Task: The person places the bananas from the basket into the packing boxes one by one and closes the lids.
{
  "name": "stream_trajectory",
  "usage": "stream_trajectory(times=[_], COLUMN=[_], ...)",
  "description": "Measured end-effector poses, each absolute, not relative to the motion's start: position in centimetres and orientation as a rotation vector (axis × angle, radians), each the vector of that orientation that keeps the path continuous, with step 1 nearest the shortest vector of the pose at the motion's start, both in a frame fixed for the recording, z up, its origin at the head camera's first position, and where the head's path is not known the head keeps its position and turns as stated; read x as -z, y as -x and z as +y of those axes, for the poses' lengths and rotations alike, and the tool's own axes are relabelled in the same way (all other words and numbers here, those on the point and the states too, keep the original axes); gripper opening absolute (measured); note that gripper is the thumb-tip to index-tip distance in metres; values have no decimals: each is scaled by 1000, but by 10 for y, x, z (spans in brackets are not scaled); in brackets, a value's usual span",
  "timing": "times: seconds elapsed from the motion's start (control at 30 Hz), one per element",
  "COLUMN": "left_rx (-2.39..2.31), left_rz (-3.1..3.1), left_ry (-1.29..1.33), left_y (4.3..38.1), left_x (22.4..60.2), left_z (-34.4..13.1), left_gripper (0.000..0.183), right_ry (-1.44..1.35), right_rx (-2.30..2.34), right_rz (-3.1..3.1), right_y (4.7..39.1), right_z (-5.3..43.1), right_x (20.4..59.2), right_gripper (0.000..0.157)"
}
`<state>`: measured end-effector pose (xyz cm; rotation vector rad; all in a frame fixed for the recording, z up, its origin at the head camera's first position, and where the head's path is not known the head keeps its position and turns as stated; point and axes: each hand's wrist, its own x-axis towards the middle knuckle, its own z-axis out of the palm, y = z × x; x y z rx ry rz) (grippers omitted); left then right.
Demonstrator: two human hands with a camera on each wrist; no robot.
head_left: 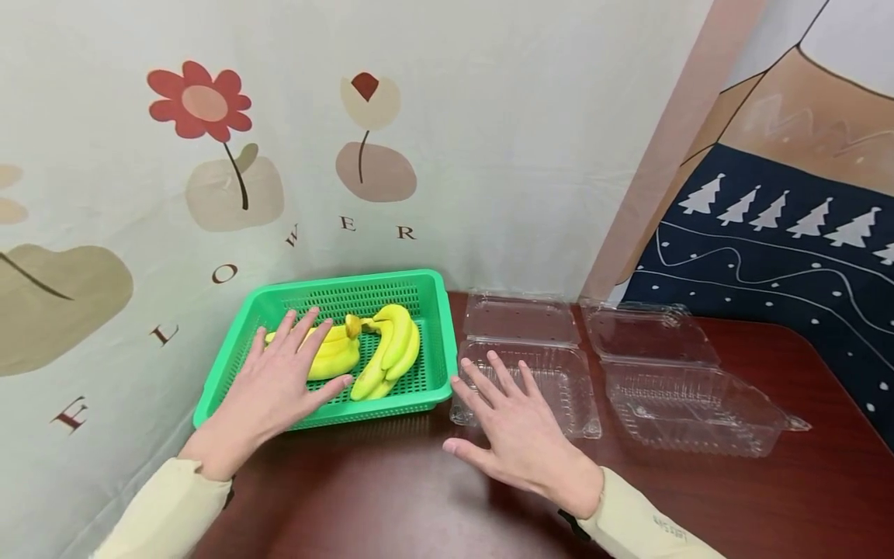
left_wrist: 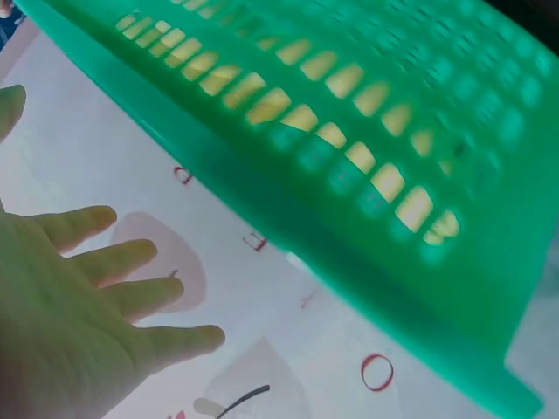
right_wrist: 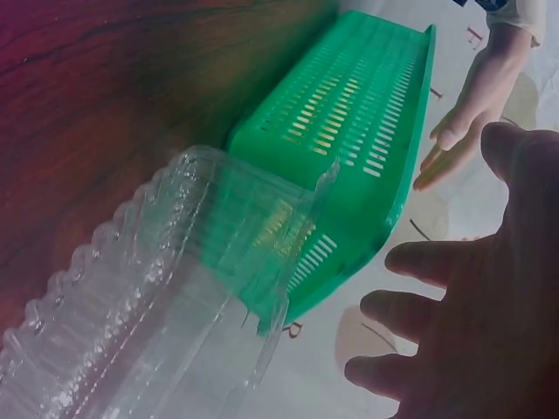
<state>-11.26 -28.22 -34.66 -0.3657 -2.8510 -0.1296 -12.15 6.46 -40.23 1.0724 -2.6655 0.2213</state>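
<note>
Two bunches of yellow bananas lie in a green plastic basket (head_left: 447,334). The right bunch (head_left: 396,341) shows whole, while the left bunch (head_left: 335,359) is partly covered by my left hand (head_left: 275,384). That hand hovers over the basket's left part with fingers spread; in the left wrist view it is above the basket rim (left_wrist: 262,227), holding nothing. My right hand (head_left: 517,427), fingers spread and holding nothing, is in front of a clear plastic clamshell box (head_left: 583,388) with its lid open. In the right wrist view, the fingers (right_wrist: 406,314) stand above the box wall (right_wrist: 131,253).
A second clear clamshell box (head_left: 698,404), lid raised, stands to the right on the dark red-brown table (head_left: 391,497). Behind the table hangs a pale cloth (head_left: 503,140) with flower prints. A dark blue cloth (head_left: 768,248) with white trees is at the right.
</note>
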Motion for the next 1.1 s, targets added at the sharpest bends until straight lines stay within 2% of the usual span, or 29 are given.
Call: stream_trajectory(times=[0.37,0.73,1.1], left_rx=[42,106,141], left_rz=[-2940,-2973,-3092], left_ry=[540,861,868], left_y=[126,151,178], left_x=[342,335,345], left_z=[-302,-331,-344], left_gripper=[92,88,85], right_ry=[-1117,-1111,-1116], right_rx=[-207,-186,-162], right_rz=[-2680,-2685,-2688], right_y=[121,121,121], right_z=[57,57,56], right_x=[405,405,409], right_gripper=[85,85,85])
